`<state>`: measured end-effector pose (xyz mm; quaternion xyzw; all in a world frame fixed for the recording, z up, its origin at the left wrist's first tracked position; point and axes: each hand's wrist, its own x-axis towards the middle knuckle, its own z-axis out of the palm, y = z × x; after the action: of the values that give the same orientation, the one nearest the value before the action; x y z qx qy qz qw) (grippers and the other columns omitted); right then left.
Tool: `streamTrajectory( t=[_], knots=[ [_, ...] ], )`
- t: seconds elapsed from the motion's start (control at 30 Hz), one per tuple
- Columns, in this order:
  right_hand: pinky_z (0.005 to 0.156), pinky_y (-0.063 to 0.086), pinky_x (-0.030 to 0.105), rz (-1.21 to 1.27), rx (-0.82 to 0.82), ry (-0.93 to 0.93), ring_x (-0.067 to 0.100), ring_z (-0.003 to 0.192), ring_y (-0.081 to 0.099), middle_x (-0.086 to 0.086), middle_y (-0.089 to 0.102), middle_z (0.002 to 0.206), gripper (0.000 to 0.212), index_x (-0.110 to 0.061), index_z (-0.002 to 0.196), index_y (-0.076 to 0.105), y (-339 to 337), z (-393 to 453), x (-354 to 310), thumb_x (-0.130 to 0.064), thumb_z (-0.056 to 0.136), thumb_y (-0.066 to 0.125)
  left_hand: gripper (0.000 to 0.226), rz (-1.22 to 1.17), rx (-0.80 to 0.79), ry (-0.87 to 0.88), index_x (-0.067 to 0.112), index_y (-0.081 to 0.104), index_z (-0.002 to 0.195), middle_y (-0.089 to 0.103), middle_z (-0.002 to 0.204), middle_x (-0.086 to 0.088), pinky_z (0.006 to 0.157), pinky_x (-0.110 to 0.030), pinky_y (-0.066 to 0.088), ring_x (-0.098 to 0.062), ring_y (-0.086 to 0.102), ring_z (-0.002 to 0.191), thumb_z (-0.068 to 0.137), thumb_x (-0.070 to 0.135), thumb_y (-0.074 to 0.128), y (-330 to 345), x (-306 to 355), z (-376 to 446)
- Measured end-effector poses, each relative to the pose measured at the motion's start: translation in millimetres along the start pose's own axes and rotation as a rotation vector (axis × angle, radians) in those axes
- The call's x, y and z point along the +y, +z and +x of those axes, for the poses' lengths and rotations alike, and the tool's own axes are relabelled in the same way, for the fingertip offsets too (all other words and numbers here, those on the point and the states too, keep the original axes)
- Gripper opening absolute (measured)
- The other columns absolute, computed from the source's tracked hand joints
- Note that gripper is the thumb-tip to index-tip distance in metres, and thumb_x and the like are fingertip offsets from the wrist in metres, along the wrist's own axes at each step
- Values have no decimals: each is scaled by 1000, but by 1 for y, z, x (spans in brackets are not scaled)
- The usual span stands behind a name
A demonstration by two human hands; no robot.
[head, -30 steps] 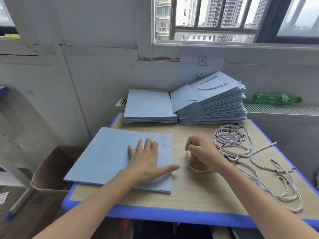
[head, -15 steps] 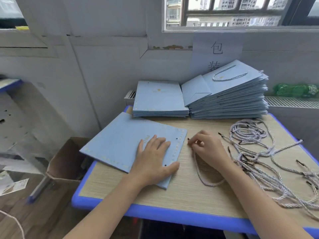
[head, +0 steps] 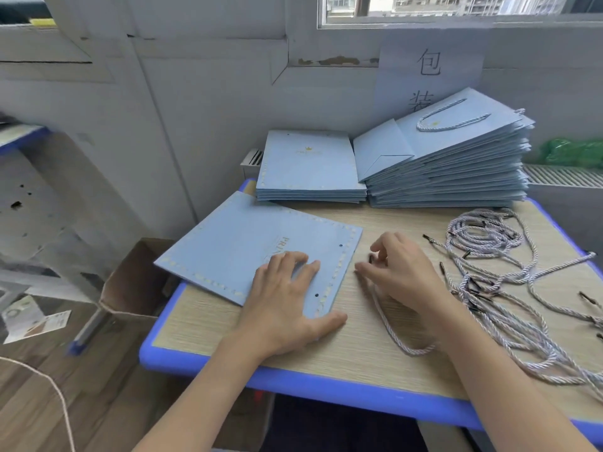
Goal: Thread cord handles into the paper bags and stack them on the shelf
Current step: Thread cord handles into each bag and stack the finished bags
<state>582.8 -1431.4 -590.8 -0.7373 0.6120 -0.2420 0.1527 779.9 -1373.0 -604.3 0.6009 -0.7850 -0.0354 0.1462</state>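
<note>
Head view, the only one. The flat blue paper bag (head: 261, 246) lies on the table (head: 202, 318), & it has turned since a sec ago: its far corner now points more to the wall, and the edge w/ the two small holes (head: 341, 245) faces the right hand. The left hand (head: 287, 301) lies flat and open on the bag, palm down, thumb out on the wood, pressing it so it won't slide. It grips nothing.

The right hand (head: 401, 272) has slid closer to the bag edge than before. Its fingers are curled in a pinch on the dark tip of one cord (head: 385, 318); the rest of that cord loops back on the table under the wrist. The tip is near the bag edge but not in a hole yet, as far as I can see.

So the bag got lined up and the cord end got brought over. I think the next bit is poking the tip into the far hole. No handle is in this bag yet.

The pile of loose cords (head: 489, 243) sits to the right, well apart from the bag. At the back, a low stack w/o handles (head: 310, 164) & just beside it a taller stack (head: 456, 158) w/ a cord handle on top. No shelf that I can tell.
</note>
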Motion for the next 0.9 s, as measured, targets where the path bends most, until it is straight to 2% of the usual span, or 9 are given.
streamTrajectory(
  t=[0.1, 0.17, 0.3, 0.43, 0.53, 0.73, 0.9],
  knots=[
    [74, 35, 26, -53, -24, -50, 16, 91, 49, -2, 50, 93, 9, -13, 93, 58, 2, -4, -1, -18, 86, 57, 102, -35, -24, 10, 29, 27, 144, 21, 147, 13, 113, -26, 8, -6, 10, 136, 57, 83, 19, 0, 0, -2],
    [71, 40, 28, 21, 31, -152, 16, 83, 53, -2, 55, 86, 5, -12, 89, 61, 2, -9, -3, -10, 86, 58, 103, -64, -30, 14, 29, 28, 144, 21, 151, 14, 113, -24, 5, -6, 9, 139, 57, 82, 19, -1, 0, 0],
    [64, 42, 18, 229, 16, -385, 7, 68, 54, -3, 63, 78, 5, -14, 87, 67, 5, -14, -14, -10, 87, 64, 99, -84, 11, 1, 29, 34, 142, 24, 151, 15, 109, -20, 2, -5, 11, 139, 58, 77, 20, -1, 1, 1],
    [67, 35, 4, 190, -40, -544, -1, 69, 44, 2, 60, 80, 10, -11, 83, 71, 19, -18, -20, -8, 81, 62, 97, -90, 21, 11, 26, 37, 142, 28, 150, 13, 109, -21, 6, -6, 14, 138, 59, 75, 21, 2, 1, 1],
    [70, 32, 0, 180, -44, -579, -5, 73, 43, -7, 51, 82, 17, -9, 84, 72, 23, -18, -20, -2, 80, 58, 99, -154, 26, 8, 22, 35, 143, 30, 149, 12, 111, -20, 9, -6, 16, 137, 59, 74, 25, 2, 0, 3],
    [69, 34, 4, 172, -49, -597, 4, 72, 45, 1, 52, 81, 17, -9, 81, 71, 27, -19, -23, -1, 80, 57, 95, -211, 39, 4, 22, 35, 142, 33, 146, 12, 110, -21, 12, -7, 19, 137, 61, 72, 29, 2, 0, 2],
    [65, 38, 21, 134, -70, -619, 19, 72, 51, 4, 51, 81, 31, -10, 82, 70, 28, -23, -29, -17, 84, 40, 92, -213, 49, 14, 21, 36, 141, 35, 145, 11, 111, -23, 15, -8, 20, 135, 63, 70, 32, 4, -2, 2]
  ],
)
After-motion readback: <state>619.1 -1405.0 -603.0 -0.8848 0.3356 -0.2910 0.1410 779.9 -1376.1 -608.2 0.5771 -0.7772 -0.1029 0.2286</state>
